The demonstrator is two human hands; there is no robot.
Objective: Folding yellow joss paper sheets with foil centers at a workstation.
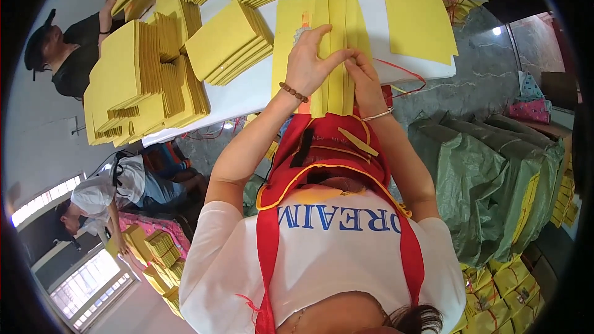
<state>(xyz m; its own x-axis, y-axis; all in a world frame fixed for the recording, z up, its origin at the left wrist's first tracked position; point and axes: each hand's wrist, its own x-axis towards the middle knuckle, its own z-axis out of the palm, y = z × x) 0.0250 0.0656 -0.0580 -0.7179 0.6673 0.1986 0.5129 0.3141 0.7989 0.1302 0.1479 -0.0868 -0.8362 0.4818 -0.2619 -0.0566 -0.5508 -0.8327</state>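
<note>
A yellow paper sheet [337,18] with upright lengthwise folds stands in front of me at the table's near edge. My left hand [309,59], with a brown bead bracelet at the wrist, grips its folded ridge, forefinger and thumb spread along it. The fingers of my right hand [366,83] pinch the right side of the fold, close to my left thumb. Under the folded part lies a flat yellow piece with an orange and grey print [305,20], partly covered by my left hand.
Stacks of folded yellow paper [232,43] fill the white table's [260,77] left side. A flat yellow sheet [421,18] lies right, near a red string [411,77]. Green sacks [467,185] stand at my right. One person [77,49] handles paper at far left; another [117,185] bends over piles.
</note>
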